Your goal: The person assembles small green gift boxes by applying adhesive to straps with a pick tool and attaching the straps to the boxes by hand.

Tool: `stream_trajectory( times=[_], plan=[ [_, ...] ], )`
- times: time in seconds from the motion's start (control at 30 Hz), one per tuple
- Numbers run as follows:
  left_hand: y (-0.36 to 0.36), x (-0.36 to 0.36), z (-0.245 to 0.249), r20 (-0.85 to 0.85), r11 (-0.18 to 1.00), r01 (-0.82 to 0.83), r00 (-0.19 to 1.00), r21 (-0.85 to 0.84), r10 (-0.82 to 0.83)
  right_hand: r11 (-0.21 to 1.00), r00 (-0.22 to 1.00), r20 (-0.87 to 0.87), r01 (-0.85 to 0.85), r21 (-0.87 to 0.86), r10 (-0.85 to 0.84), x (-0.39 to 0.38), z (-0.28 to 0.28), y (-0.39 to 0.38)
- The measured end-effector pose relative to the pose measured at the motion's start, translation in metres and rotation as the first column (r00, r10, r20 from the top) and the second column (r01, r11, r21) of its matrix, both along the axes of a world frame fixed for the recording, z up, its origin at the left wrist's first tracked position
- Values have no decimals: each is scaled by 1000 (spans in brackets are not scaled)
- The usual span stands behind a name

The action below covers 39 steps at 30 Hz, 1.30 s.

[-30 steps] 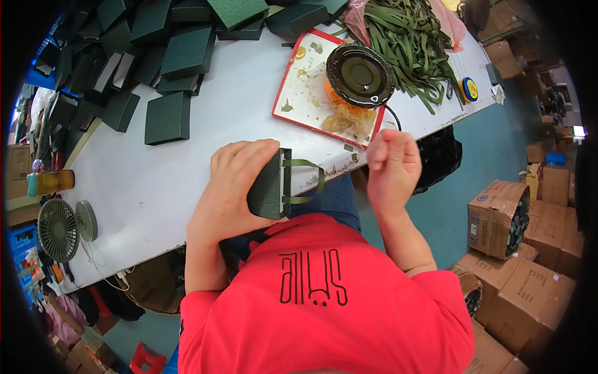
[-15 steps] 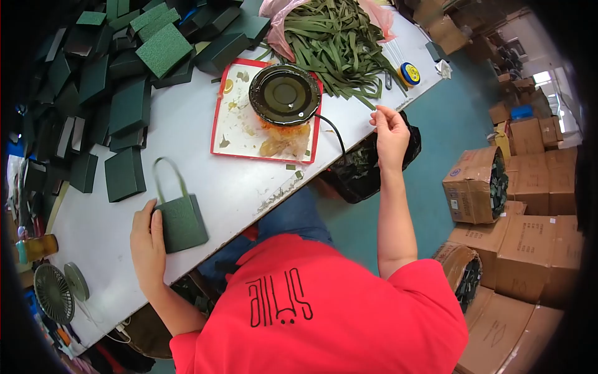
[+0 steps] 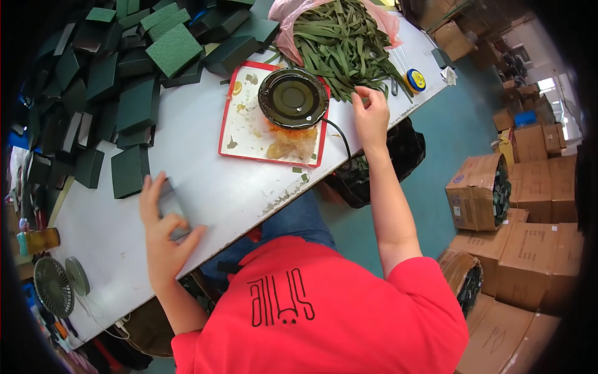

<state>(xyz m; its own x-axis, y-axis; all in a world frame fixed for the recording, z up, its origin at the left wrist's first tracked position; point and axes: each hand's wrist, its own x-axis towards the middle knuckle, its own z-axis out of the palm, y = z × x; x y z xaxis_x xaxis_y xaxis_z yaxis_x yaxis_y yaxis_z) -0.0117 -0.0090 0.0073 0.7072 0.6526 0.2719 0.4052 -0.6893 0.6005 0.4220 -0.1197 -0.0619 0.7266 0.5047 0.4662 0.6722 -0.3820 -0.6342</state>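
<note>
My left hand (image 3: pixel 163 234) is over the near left part of the table, fingers spread and thumb out to the right. Just behind its fingers is a small box (image 3: pixel 172 202), blurred, with a pale grey face showing; the hand partly hides it. My right hand (image 3: pixel 372 118) is raised beside the heap of dark green flat strips (image 3: pixel 342 47), near their loose ends. Its thumb and fingertips are drawn together, and what is between them cannot be made out. To its left stands a round black pot (image 3: pixel 293 96) with dark shiny liquid, on a stained, red-rimmed white board (image 3: pixel 222 134).
Dark green boxes (image 3: pixel 137 103) are piled at the left and back left. A small fan (image 3: pixel 54 287) stands at the left edge. A yellow-and-blue round tin (image 3: pixel 415 80) is near the right edge. A black cable (image 3: pixel 342 134) runs off the table. Cartons (image 3: pixel 520 255) stack at right.
The green box at my left hand has turned, its upright strap loop no longer showing and a pale face visible. My left fingers have spread. My right hand has shifted left and slightly away.
</note>
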Motion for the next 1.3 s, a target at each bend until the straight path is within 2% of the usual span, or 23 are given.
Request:
stream_trajectory(
  times=[0.03,0.1,0.13,0.2,0.23,0.3,0.33,0.37,0.43,0.47,0.5,0.6,0.63,0.73,0.87,0.9,1.0,1.03,1.1,1.2,1.27,1.3],
  plan=[
    [0,2,-2,-11,1000,18,1000,-4,-18,1000,999,31,19,6,-19,4,-3,5],
    [0,8,-8,-32,998,58,998,-12,-58,998,975,216,55,-30,-47,14,-14,14],
    [-2,11,-6,-62,999,13,998,-45,-16,996,950,306,74,-47,-57,17,-18,16],
    [-5,15,3,-125,991,-88,989,-104,74,994,944,329,64,-88,-32,19,-17,13],
    [-4,14,2,-148,993,-88,986,-73,77,992,941,339,60,-107,-20,16,-15,13],
    [-4,12,-5,-198,996,-86,977,-16,81,1000,992,130,5,-14,-3,1,1,8],
    [-4,11,-8,-158,996,-77,985,-36,70,999,1000,21,-13,33,12,-8,7,4],
    [-3,11,-12,-118,996,-66,991,-55,59,999,994,-112,-6,38,11,-11,5,-2],
    [-2,13,-14,-37,992,-42,999,-116,38,970,927,-355,-33,239,119,-27,11,-9],
    [-3,15,-15,3,987,-29,1000,-160,30,941,870,-457,-26,337,187,-36,18,-14],
    [-4,17,-15,44,979,-15,999,-204,24,931,791,-562,-25,365,242,-45,29,-20],
    [-5,20,-17,51,981,-22,998,-192,32,890,545,-724,-94,447,421,-53,45,-43],
    [-6,20,-17,52,980,-12,998,-197,23,868,495,-730,-116,482,472,-56,48,-48],
    [-7,20,-16,60,976,21,998,-219,-8,730,240,-691,-167,663,682,-80,76,-64],
    [-8,20,-17,74,973,51,997,-227,-35,809,453,-676,-411,420,581,-100,93,-78],
    [-8,20,-17,75,974,56,996,-220,-40,879,524,-710,-353,321,470,-107,98,-78],
    [-9,21,-16,50,977,48,998,-210,-38,809,666,-465,-425,406,583,-110,75,-74],
    [-10,22,-16,39,977,47,998,-208,-40,837,726,-416,-461,296,547,-113,82,-71],
    [-11,22,-13,16,977,44,999,-206,-42,816,747,-341,-469,339,571,-117,76,-58],
    [-13,23,-10,-15,974,32,999,-224,-36,810,622,-525,-383,443,581,-122,62,-47],
    [-14,23,-9,-56,977,25,998,-213,-38,853,448,-726,-263,451,522,-125,60,-43],
    [-14,23,-8,-75,978,22,996,-208,-38,888,462,-758,-229,398,459,-127,62,-38]
  ],
)
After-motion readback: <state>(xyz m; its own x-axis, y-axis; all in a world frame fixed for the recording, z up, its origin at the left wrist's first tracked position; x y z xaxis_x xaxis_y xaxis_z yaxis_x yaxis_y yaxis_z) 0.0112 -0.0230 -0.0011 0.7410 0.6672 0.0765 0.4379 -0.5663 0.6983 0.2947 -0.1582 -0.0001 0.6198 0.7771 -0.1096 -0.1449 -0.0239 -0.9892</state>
